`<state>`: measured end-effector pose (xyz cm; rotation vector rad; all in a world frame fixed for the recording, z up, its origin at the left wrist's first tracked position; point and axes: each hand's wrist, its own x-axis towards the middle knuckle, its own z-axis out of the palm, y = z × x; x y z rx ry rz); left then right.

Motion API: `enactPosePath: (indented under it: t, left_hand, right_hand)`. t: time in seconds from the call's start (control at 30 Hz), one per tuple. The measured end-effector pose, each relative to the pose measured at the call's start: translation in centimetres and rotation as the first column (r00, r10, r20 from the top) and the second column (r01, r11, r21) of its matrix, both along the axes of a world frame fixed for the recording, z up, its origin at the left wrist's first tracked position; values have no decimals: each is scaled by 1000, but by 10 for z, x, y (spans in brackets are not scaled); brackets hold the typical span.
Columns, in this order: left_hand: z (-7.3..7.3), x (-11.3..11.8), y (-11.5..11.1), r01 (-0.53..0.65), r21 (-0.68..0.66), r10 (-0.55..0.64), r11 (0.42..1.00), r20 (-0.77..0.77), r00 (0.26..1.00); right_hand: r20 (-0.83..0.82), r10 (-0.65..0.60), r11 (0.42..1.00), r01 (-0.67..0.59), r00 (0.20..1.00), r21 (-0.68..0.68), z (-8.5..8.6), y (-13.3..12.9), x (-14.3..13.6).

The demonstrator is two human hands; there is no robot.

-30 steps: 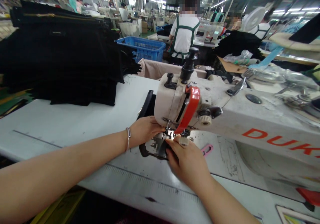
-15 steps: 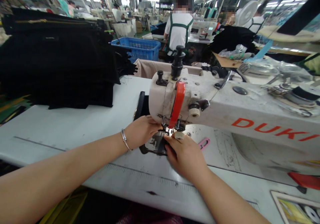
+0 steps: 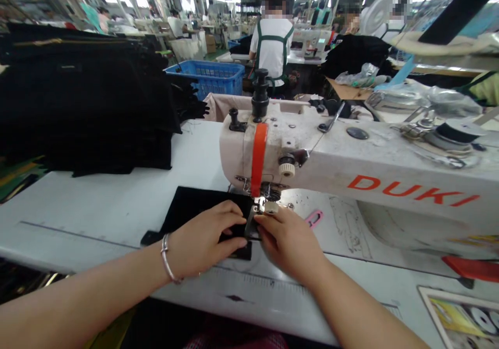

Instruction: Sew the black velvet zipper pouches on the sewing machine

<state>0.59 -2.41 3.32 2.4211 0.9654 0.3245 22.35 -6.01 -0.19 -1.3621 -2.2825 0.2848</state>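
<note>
Hands [image 3: 249, 240] on black fabric [image 3: 195, 208] — sewing machine [image 3: 319, 156] (white), ruler markings [image 3: 268, 282].

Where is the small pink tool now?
Head view, right of centre: the small pink tool lies on the sewing table, just right of the right hand.

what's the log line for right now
left hand: on black fabric | right hand: fingers beside presser foot | pink tool: lying near right hand | black stack: left on table
</note>
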Motion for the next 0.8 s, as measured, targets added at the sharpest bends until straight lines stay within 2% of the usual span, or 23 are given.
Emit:
enactPosePath:
  t: [0.07, 0.17, 0.33, 0.57, 0.8]
  left_hand:
    - [-2, -6, -16, 36, 20, -36, 999, 0, 999]
    - [-11, -9, -34, 32, 177, -32, 984, -3, 999]
    - [-25, -1, -49, 23, 314, -45, 949, 63, 997]
    - [-34, 0, -34, 30, 371, -79, 928, 119, 990]
    - [-33, 4, -12, 37, 379, -83, 925, 105, 991]
  right_hand:
    - [-20, 23, 1000, -23, 1000, 0, -1, 0, 3]
    - [-16, 64, 998, -64, 998, 10, -2, -1, 7]
    - [-19, 155, 987, -154, 988, 39, -4, -4, 8]
    - [-1, 128, 990, -128, 992, 50, -6, -5, 6]
    - [11, 63, 998, -63, 998, 7, -6, -3, 5]
